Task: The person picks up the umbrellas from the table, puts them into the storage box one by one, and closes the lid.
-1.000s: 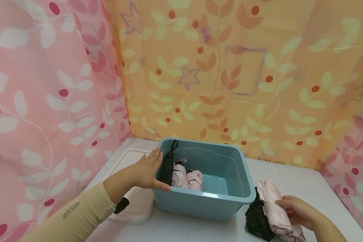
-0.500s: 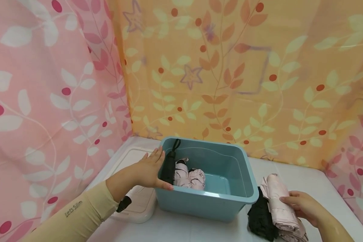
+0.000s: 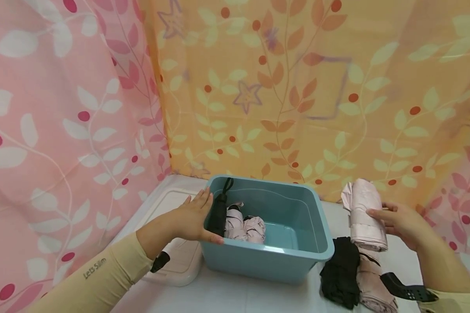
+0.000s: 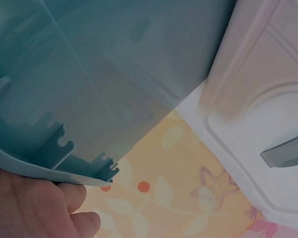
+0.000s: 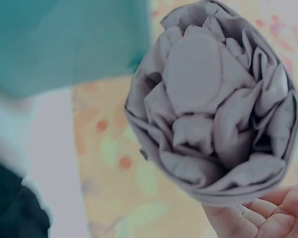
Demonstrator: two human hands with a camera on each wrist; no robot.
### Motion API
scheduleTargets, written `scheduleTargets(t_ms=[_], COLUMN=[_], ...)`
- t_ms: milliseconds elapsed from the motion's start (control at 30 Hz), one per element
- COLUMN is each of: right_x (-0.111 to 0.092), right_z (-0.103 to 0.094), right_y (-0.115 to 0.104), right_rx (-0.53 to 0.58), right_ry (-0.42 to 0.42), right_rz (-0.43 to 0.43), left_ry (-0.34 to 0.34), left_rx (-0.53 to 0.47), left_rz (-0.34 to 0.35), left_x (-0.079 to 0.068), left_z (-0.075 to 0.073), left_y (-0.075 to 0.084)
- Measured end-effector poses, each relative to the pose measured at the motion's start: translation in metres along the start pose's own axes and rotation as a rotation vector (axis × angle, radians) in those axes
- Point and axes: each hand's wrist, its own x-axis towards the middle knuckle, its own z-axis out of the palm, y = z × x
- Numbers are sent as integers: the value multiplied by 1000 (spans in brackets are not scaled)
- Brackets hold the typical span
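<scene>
Right hand (image 3: 402, 221) pinches pink roll (image 3: 366, 213), 3 o'clock of blue tub (image 3: 258, 263) — keep it snugly wrapped — left hand (image 3: 189, 221) rests straight-fingered on tub's 9 o'clock side.

Pink roll (image 3: 365, 213), blue tub (image 3: 258, 263), black bundle (image 3: 340, 274), leaf-patterned orange curtain (image 3: 297, 95)

The head camera looks forward and down, with the blue bin (image 3: 258, 263) at five o'clock. The left-wrist view faces the bin's outside closely; the right-wrist view, near the rolled bundle's (image 5: 208, 106) end, shares the bin at ten o'clock.
</scene>
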Motion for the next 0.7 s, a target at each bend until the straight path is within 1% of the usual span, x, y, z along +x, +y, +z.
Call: scheduleTargets(t_ms=[133, 300, 400, 500, 700], right_x=[10, 23, 31, 41, 63], right_z=[7, 26, 42, 58, 88], right_y=[-33, -70, -89, -104, -127], right_rx=[-16, -21, -12, 9, 3], right_ry=[0, -10, -24, -55, -114], right_rz=[-63, -119, -124, -115, -87], left_ry=[0, -2, -7, -12, -7], left_rx=[6, 4, -2, -8, 4], left_rz=[2, 4, 7, 9, 6], left_x=[0, 0, 0, 0, -1], left_z=[0, 0, -1, -2, -2], left_y=[-1, -1, 0, 1, 0])
